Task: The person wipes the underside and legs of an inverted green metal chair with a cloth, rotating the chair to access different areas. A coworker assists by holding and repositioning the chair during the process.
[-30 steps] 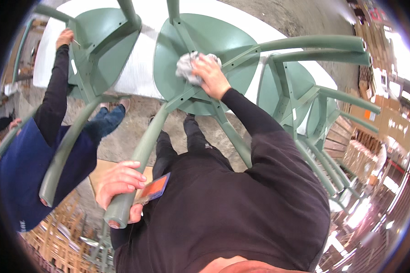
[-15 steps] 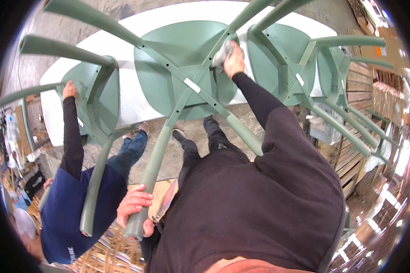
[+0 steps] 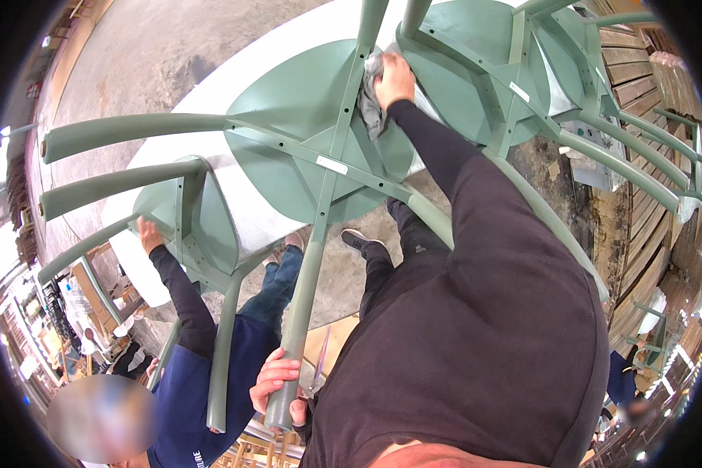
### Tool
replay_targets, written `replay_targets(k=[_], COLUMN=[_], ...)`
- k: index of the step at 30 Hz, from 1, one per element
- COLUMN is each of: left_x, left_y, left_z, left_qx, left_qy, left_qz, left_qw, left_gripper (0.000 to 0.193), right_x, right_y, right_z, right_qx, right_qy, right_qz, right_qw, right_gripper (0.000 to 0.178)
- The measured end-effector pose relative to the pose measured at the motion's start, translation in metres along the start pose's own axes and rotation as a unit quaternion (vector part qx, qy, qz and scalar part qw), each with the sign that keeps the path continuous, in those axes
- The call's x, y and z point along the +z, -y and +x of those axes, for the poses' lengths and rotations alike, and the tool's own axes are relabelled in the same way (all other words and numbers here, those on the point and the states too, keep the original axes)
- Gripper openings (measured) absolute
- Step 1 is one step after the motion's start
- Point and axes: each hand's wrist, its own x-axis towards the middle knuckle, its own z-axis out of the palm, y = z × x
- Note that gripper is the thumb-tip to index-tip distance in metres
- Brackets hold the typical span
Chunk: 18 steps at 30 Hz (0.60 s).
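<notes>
Wiping: right hand (image 3: 394,74) closed on grey rag (image 3: 369,101), pressed to green chair (image 3: 304,117) underside
Holding: left hand (image 3: 275,381) gripping chair leg (image 3: 303,296)
Beside: co-worker's hand (image 3: 147,232) on 2nd chair (image 3: 203,226), white bench (image 3: 234,66) under

I am counting three upturned green chairs on the white table (image 3: 210,86): the middle chair (image 3: 304,132), the left chair (image 3: 199,214) and the right chair (image 3: 515,62). I am seeing one grey rag (image 3: 370,101), one wooden pallet stack (image 3: 639,93), and two people besides a third at the far right edge. I am making out three hands: my left hand (image 3: 277,382), my right hand (image 3: 394,78) and one co-worker's hand (image 3: 147,232).
</notes>
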Motion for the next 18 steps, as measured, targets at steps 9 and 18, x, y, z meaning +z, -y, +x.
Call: replay_targets(k=[9, 18], left_x=[-0.002, 0.002], left_y=[0.003, 0.006], left_z=[0.008, -0.002], left_qx=[-0.007, 0.023], left_qy=[0.004, 0.0], left_qz=[0.006, 0.007], left_qw=[1.0, 1.0], left_gripper=[0.049, 0.049], right_x=[-0.027, -0.036], right_y=[-0.02, -0.003], right_z=[-0.013, -0.025], right_qx=[-0.102, -0.12], right_qy=[0.156, 0.187], right_qz=[-0.147, -0.151], right_qw=[0.971, 0.963], right_gripper=[0.061, 0.046])
